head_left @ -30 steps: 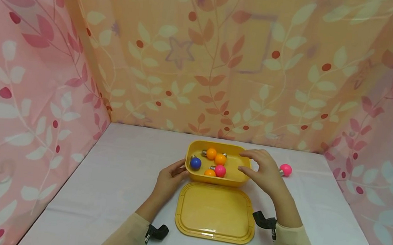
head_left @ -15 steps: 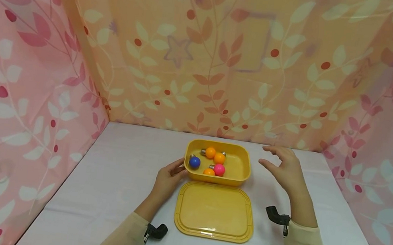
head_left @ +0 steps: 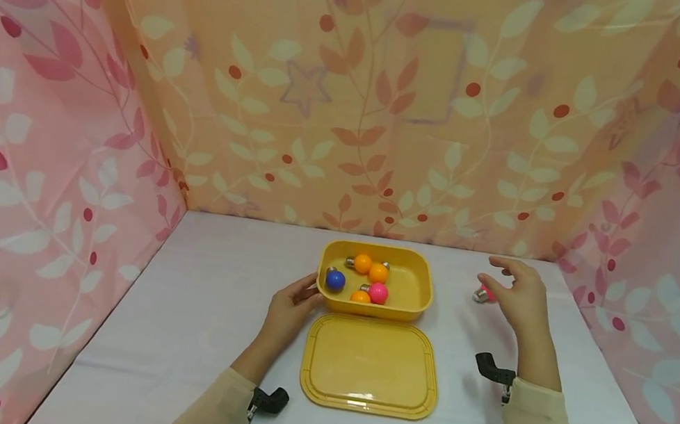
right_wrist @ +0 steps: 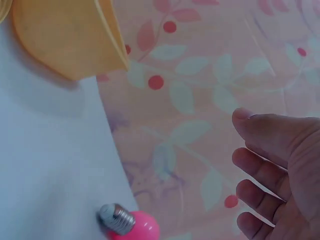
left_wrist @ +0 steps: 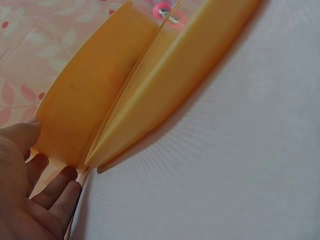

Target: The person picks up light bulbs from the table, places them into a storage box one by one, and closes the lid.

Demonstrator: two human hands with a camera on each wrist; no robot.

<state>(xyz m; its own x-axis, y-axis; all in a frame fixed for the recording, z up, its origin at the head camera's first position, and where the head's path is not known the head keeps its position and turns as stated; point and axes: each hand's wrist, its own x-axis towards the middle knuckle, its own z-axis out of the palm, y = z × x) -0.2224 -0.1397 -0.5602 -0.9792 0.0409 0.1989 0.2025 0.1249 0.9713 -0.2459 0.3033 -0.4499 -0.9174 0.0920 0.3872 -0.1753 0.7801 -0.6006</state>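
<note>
A yellow plastic box [head_left: 413, 287] stands uncovered on the white-covered table, with several small light bulbs inside. Among them are a blue bulb [head_left: 335, 281], a pink bulb [head_left: 377, 293] and an orange bulb [head_left: 362, 263]. My left hand [head_left: 289, 311] touches the box's left end, its thumb near the rim and its fingers lower down, as the left wrist view shows. My right hand [head_left: 522, 299] hovers with thumb and fingers apart, nothing between them. Beside and below it lies another pink bulb [right_wrist: 145, 227] with a metal screw base, partly hidden by the hand in the head view.
A yellow lid [head_left: 370, 366] lies flat on the table [head_left: 215, 261], just in front of the box. Patterned cloth walls, orange behind [head_left: 352, 101] and pink at the sides, enclose the table.
My right hand has moved right from over the box's right end to above the loose pink bulb. The left hand stays at the box, and the bulbs inside have not moved.
</note>
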